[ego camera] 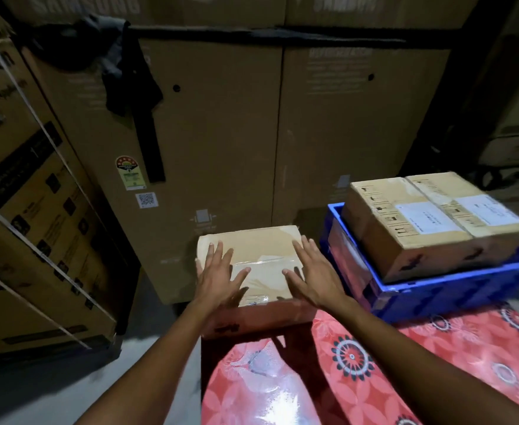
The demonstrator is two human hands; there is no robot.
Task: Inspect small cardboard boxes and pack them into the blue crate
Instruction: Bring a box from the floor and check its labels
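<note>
Nearest to the camera is the bench, covered with a red flowered cloth (374,363), and two bare forearms reach forward over it. At the far edge of the bench stands a small cardboard box (261,243), closed with clear tape across its top. The left hand (215,271) and the right hand (313,274) are both on the top of this box, one toward each side, with the fingers straight and spread. Neither hand grips anything. I cannot tell if the palms press on the top or only hover just over it.

To the right of the box, near it, is the blue crate (436,289). It already carries two packed boxes (405,222) side by side, each with a white label, and they rise above the rim. Behind everything stand large brown cartons (215,133), and a dark cloth (123,62) hangs over one of them.

In my judgement the step in hand is the inspection of this box, which is not yet packed. The next move calls for the hands to go to the two sides and take hold, then lift and carry it to the right. Because the crate looks full at this level, the box will probably have to sit on top of the two others, placed flat so that it does not slide.
</note>
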